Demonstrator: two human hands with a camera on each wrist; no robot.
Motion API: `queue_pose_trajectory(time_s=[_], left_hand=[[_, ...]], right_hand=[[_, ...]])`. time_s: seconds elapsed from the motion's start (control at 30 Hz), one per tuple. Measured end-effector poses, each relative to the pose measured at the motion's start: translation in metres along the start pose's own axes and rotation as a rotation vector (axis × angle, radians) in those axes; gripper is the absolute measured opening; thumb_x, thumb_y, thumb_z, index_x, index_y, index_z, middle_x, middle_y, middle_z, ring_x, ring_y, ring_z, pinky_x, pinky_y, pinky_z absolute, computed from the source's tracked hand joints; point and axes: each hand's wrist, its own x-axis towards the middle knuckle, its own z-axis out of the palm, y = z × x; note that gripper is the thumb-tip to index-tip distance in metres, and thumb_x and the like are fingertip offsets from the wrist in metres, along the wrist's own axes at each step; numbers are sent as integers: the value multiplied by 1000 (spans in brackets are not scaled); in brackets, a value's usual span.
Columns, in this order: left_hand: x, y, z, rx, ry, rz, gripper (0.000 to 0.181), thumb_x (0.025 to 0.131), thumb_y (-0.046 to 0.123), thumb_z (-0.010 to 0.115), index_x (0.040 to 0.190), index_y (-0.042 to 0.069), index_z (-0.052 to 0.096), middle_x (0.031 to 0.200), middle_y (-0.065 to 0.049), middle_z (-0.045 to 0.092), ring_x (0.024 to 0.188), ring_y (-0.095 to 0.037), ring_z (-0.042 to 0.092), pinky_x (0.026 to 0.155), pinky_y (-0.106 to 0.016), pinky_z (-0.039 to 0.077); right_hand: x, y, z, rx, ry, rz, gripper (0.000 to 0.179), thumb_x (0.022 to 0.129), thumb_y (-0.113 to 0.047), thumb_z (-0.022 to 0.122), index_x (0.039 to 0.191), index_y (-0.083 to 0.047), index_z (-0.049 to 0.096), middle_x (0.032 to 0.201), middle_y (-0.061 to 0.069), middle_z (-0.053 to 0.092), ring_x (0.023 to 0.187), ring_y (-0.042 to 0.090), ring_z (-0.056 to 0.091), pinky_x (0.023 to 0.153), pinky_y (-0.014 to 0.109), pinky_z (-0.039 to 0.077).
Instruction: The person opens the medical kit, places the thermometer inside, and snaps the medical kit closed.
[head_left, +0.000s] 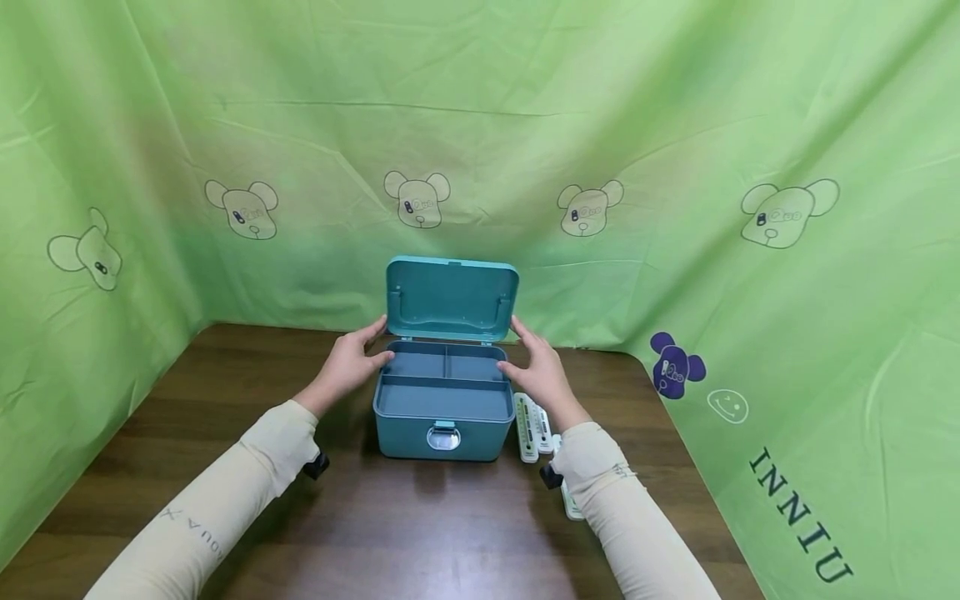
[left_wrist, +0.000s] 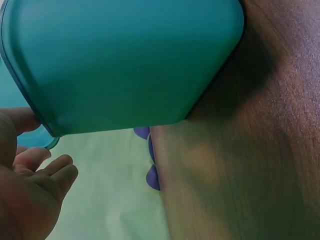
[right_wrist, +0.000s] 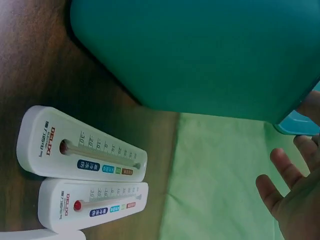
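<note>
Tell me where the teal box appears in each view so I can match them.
Head: teal box sits near the centre, lid open.
Left wrist: box fills the upper left, cropped by the top edge.
Right wrist: box fills the upper right, likewise cropped.
Shared landmark: brown table.

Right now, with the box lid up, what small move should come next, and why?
Probably bring the right hand down to the nearest thermometer: the lid stands open, the compartments look empty, and that thermometer lies beside the box.

Both hands [head_left: 347, 367] [head_left: 543, 378] stretch forward, apart, thumbs [head_left: 381, 359] spread from fingers [right_wrist: 287, 169].
</note>
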Motion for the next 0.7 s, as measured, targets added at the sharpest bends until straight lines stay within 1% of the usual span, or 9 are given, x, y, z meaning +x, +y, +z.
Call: queue_pose_trajectory(time_s=[0.1,0.17,0.23,0.3,0.4,0.47,0.53,0.6,0.7], left_hand=[[2,-3,-1,-38,-24,-13,75,99,16,69,162,18,28,162,-10,38,147,-33,40,116,-51,41],[4,-6,-1,-73,-40,-27,76,99,16,68,163,21,27,161,-9,38,148,-33,39,116,-52,40],[6,-10,-1,-102,-56,-37,76,100,15,67,163,22,25,162,-9,38,149,-33,37,116,-52,40],[8,-14,0,-124,-65,-47,76,100,15,66,164,22,24,163,-7,36,151,-33,34,117,-53,39],[9,-18,2,-142,-77,-67,77,99,16,64,164,22,24,164,-4,34,153,-31,29,117,-52,39],[9,-20,3,-146,-84,-77,78,98,17,64,164,23,24,164,-1,34,154,-30,27,112,-46,42],[10,-22,3,-154,-95,-86,79,97,18,64,164,24,23,165,1,34,152,-30,30,98,-43,46],[11,-23,3,-164,-98,-92,79,96,19,63,164,27,24,165,2,34,151,-29,32,89,-41,42],[12,-24,3,-185,-112,-105,78,96,20,63,163,30,24,165,2,34,152,-28,32,94,-41,42]], right_hand=[[1,2,0,15,-11,4,84,93,-22,77,163,-25,30,159,11,44,136,37,50,112,63,40],[3,5,1,28,-20,11,82,93,-22,76,163,-25,31,155,14,49,134,36,51,111,62,42],[4,7,2,47,-33,17,81,94,-21,74,163,-25,31,149,16,54,131,36,53,109,60,44],[5,11,4,78,-44,24,81,94,-21,73,163,-22,31,146,17,55,129,35,54,106,57,47],[7,16,7,133,-66,40,81,94,-19,71,163,-21,29,147,17,55,125,33,56,99,52,52],[7,18,8,173,-76,54,82,93,-17,71,163,-21,29,149,16,53,123,33,57,96,49,55],[8,20,10,212,-89,68,82,93,-16,70,163,-21,29,148,15,53,119,34,60,94,47,56],[10,22,11,253,-100,74,81,92,-14,69,163,-20,29,149,15,51,118,36,61,95,47,56],[11,25,13,309,-120,80,81,93,-10,66,164,-18,28,155,13,46,117,38,62,96,47,56]])
